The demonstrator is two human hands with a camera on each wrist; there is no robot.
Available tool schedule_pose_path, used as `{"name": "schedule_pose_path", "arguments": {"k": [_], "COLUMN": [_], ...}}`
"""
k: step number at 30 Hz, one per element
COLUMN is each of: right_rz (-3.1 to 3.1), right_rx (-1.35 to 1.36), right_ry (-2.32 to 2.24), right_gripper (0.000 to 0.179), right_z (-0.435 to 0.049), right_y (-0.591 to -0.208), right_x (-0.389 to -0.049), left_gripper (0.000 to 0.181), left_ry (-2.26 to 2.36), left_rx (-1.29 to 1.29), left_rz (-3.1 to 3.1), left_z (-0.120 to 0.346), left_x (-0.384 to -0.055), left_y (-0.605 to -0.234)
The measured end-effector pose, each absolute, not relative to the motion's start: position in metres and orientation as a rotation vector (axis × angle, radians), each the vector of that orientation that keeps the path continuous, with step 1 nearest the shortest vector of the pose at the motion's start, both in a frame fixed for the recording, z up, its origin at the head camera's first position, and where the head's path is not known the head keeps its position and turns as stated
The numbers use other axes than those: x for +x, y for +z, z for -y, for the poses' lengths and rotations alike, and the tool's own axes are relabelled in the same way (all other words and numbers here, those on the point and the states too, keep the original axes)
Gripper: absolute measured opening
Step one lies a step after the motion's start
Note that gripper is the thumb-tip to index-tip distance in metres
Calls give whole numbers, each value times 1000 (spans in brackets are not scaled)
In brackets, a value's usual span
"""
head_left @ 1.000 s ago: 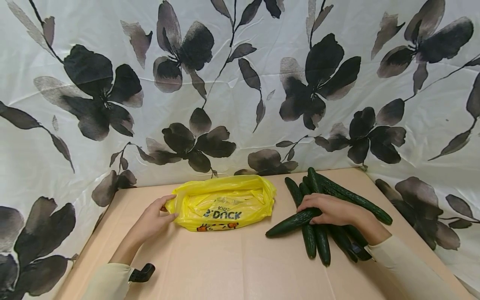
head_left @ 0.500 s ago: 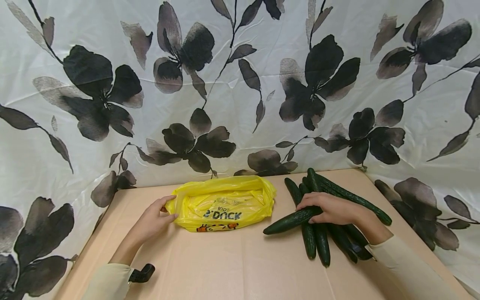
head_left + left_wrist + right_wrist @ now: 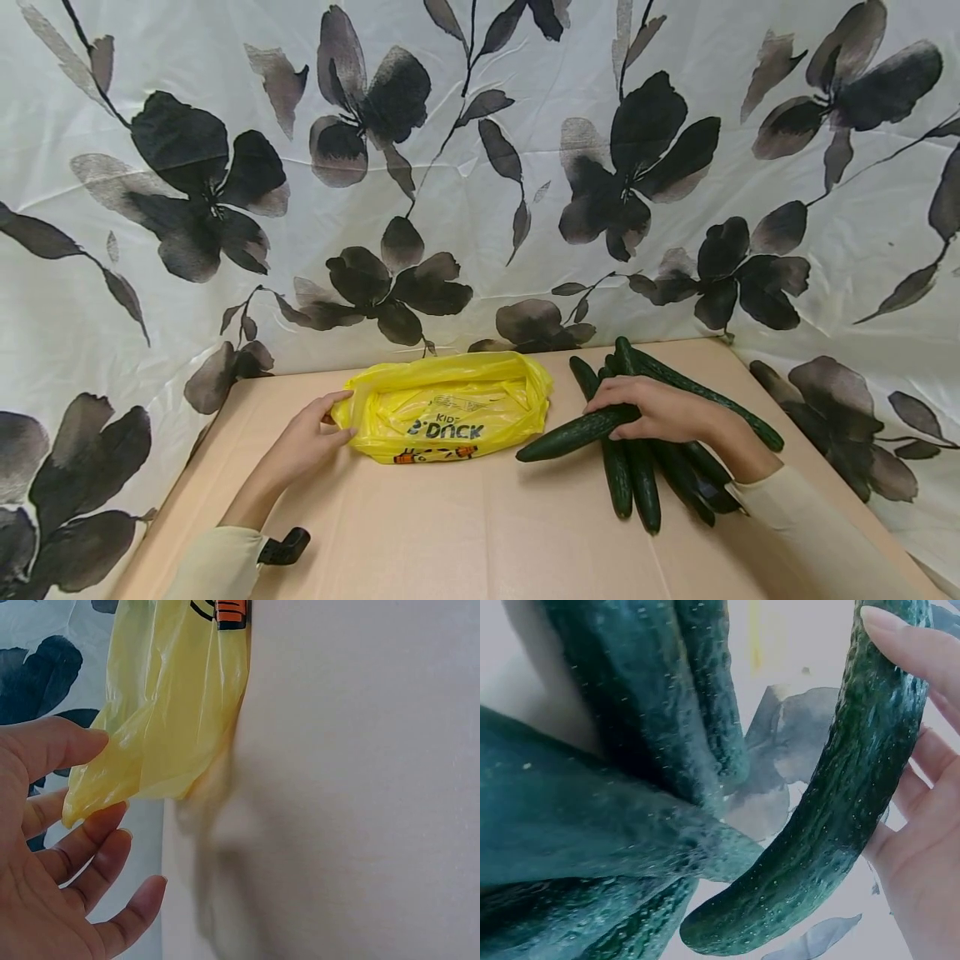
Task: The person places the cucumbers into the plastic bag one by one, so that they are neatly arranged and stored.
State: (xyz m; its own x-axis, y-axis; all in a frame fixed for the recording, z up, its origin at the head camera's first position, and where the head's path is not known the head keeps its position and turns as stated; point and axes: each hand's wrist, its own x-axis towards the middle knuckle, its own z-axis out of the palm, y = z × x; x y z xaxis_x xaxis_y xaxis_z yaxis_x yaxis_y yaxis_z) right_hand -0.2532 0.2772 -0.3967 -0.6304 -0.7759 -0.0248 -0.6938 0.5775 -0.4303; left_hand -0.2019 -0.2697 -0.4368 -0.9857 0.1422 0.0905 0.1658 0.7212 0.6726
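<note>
In the head view a yellow plastic bag [image 3: 450, 412] with dark lettering lies at the middle of the table, its mouth gaping. My left hand [image 3: 309, 437] pinches the bag's left end; the left wrist view has the thumb [image 3: 71, 746] in front of the yellow film and fingers behind it. My right hand [image 3: 663, 410] holds a dark green cucumber [image 3: 562, 440] over a pile of several cucumbers [image 3: 645, 496]. Its free end points left toward the bag. Up close in the right wrist view, the held cucumber [image 3: 840, 795] curves past the others, thumb across its upper part.
A pale tan tabletop [image 3: 442, 533] carries everything. Behind it hangs a white floral cloth [image 3: 495, 225], which also runs down both sides. One long cucumber [image 3: 720, 406] slants toward the table's right edge. Black wrist devices [image 3: 285, 547] sit at the cuffs.
My right hand has risen slightly with its cucumber, whose tip has shifted left toward the bag. The left hand and the bag keep their place.
</note>
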Motion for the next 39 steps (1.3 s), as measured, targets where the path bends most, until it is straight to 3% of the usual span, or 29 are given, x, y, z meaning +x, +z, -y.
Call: {"name": "schedule_pose_path", "arguments": {"k": [39], "right_rz": [-2521], "right_rx": [-1372], "right_ry": [-800], "right_gripper": [46], "right_z": [-225], "right_y": [-364], "right_x": [-268], "left_gripper": [64], "left_ry": [-1104], "left_rx": [-262], "left_rz": [2898], "left_z": [270], "left_x": [-204], "left_y": [-437]}}
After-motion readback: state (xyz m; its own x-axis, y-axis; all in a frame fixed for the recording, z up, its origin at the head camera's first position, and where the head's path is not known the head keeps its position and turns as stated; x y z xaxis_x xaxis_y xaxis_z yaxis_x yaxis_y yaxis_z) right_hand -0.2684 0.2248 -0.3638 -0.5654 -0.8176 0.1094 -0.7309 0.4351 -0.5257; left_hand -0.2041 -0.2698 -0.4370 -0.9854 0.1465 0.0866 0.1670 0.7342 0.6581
